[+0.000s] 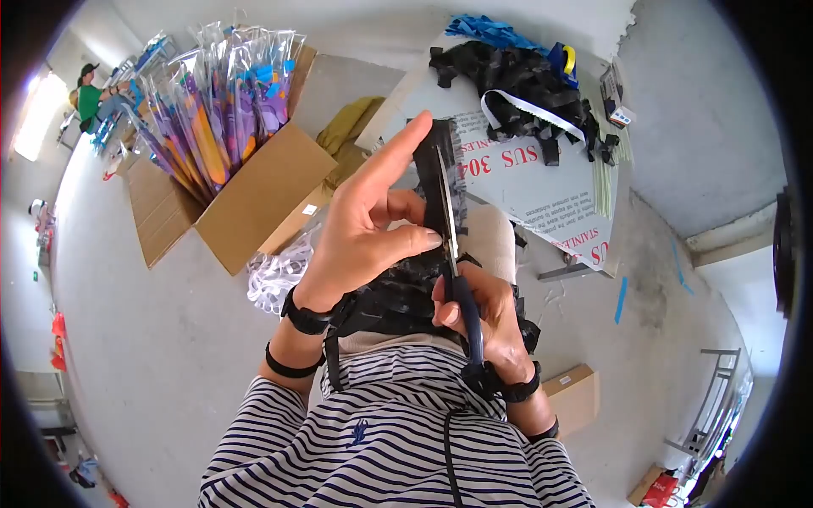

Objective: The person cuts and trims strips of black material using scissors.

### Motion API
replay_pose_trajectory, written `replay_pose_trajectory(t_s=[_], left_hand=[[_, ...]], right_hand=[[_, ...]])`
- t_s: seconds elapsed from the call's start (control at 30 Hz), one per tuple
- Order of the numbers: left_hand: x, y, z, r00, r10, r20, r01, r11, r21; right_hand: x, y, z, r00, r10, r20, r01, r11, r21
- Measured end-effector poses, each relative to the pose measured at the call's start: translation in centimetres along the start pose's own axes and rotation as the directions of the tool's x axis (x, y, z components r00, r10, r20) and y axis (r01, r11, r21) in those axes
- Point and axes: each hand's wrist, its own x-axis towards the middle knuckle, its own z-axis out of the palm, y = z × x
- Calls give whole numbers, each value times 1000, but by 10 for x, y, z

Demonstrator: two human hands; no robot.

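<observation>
In the head view my left hand [364, 224] pinches a black fabric strip [434, 182] between thumb and fingers, its index finger stretched up along the strip. The strip has a sheer, frayed-looking right edge. My right hand [487, 317] is wrapped round the dark handles of a pair of scissors [450, 207]. Their metal blades point upward and lie along the strip; whether they bite into it I cannot tell. More black fabric pieces [394, 300] lie across my lap beneath both hands.
A cardboard box [271, 199] of bagged purple and orange items stands left, white strips [275, 275] beside it. Black pieces [500, 72], blue strips [495, 31] and a tape dispenser [563, 63] lie on the printed table [542, 186]. A person [91, 102] sits far left.
</observation>
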Motion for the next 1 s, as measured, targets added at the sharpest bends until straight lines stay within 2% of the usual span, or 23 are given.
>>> replay_pose_trajectory(t_s=[0.2, 0.3, 0.37, 0.7, 0.8, 0.87, 1.0], left_hand=[[0, -1, 2, 1000, -11, 15, 11, 1000, -2], [-1, -3, 3, 1000, 16, 26, -17, 1000, 23], [-1, -5, 4, 999, 16, 30, -17, 1000, 19], [0, -8, 4, 999, 29, 34, -30, 999, 29], [0, -7, 5, 999, 21, 33, -22, 999, 33], [0, -9, 4, 999, 31, 42, -33, 999, 39], [1, -9, 4, 998, 37, 56, -39, 999, 36]], right_hand=[[3, 1, -4, 988, -133, 80, 144, 977, -159], [4, 1, 0, 988, -139, 62, 146, 980, -131], [4, 1, 2, 992, -120, 30, 121, 992, -30], [1, 1, 7, 995, -86, -55, 85, 996, -15], [0, 0, 8, 996, -60, -70, 61, 998, 24], [-2, -4, 11, 994, -53, -95, 64, 991, 118], [-3, -5, 12, 991, -74, -111, 90, 986, 143]])
